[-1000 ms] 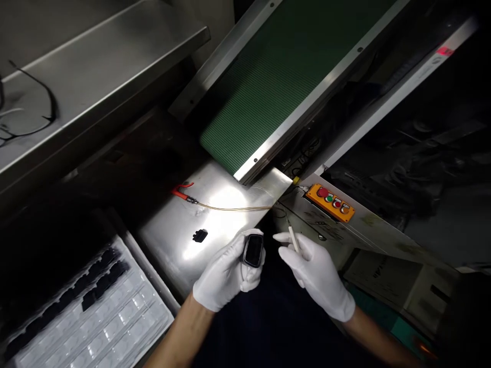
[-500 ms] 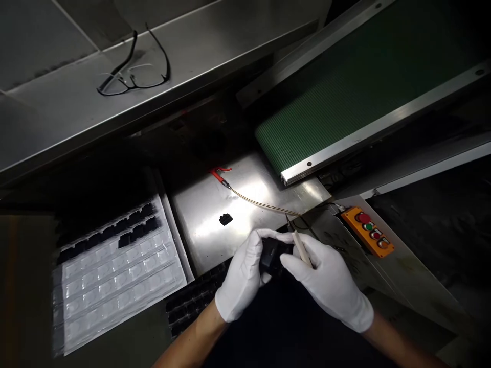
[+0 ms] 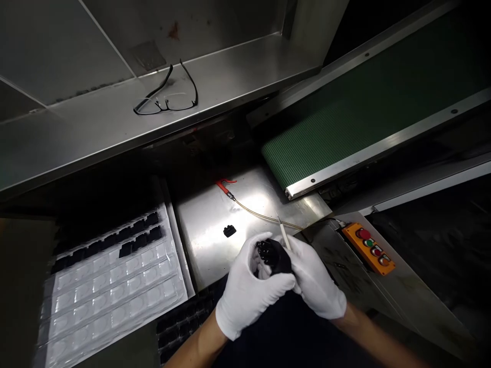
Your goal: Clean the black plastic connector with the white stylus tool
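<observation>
Just in front of the lit steel desk [image 3: 215,232], on its near edge, a small black glossy plastic part [image 3: 273,255] is held between two white-gloved hands. The left hand [image 3: 251,289] is closed around the part from below and from the left, its fingers curled under it and the thumb across its near side. The right hand [image 3: 316,281] lies touching the part on its right side, and a thin white stick-like tool [image 3: 284,236] is pinched in that hand's grip, with its tip pointing up and away, toward the desk. The tool's long axis runs from the part toward the far edge of the desk, slightly leftward. The part sits at the left hand's fingertips, above its palm. Further onto the desk, well apart from both hands, a second small black piece [image 3: 229,231] lies alone.
</observation>
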{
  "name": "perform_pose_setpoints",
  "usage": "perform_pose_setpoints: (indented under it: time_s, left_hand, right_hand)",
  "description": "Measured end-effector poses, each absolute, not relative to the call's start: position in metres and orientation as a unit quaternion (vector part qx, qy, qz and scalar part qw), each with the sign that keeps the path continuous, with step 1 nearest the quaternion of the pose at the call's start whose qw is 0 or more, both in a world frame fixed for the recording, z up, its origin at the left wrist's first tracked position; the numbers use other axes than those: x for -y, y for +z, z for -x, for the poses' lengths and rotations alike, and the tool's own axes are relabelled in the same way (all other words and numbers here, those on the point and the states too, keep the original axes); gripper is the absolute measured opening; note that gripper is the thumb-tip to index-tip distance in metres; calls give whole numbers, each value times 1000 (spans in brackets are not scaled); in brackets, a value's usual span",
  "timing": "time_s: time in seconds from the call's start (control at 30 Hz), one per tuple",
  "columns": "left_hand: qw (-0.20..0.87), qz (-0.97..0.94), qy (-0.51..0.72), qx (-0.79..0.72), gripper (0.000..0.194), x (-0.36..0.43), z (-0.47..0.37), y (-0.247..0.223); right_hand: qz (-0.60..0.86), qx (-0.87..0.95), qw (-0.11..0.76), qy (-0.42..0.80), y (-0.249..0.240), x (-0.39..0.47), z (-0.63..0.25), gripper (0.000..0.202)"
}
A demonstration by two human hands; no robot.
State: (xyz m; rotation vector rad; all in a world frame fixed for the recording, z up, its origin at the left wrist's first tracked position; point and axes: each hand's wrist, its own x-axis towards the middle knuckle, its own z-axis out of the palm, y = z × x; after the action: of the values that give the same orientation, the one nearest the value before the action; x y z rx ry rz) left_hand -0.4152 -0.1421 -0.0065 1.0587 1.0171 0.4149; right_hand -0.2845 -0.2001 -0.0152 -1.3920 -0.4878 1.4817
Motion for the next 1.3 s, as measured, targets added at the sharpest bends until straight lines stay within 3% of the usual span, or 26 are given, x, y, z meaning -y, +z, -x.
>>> perform_pose_setpoints:
  time_s: [0.13,0.2,0.53,0.67,0.83,1.03,1.13,1.3]
  left_hand:
    - [624,-581,252,-457,22,132,413,-7]
    - [618,-568,276,-468,15,129,412,-8]
    - [706,-444,219,-506,16,134,410,-8]
    - [701,-442,231,-511,25,129,420,-11]
    - [512,-488,235,-667,39,101,461,-77]
    - [408,-483,134,-763,26,64,509,-190]
    - [354,-518,89,-773,31,59,520,-203]
    - [318,-585,84,-741,62,72,500,-183]
  right_hand:
    - [445,118,498,735,-23,194,291,39]
    - [429,90,475,763,-28,193,295,40]
    - [465,73,420,776,-31,192,299,32]
    - [495,114,390,768,-31,190,295,39]
    - [536,92,403,736,-37,189,283,37]
    - [570,73,390,719,-39,188,276,46]
    - [583,87,380,713,-37,190,276,47]
    - [583,83,394,706,-40,192,274,46]
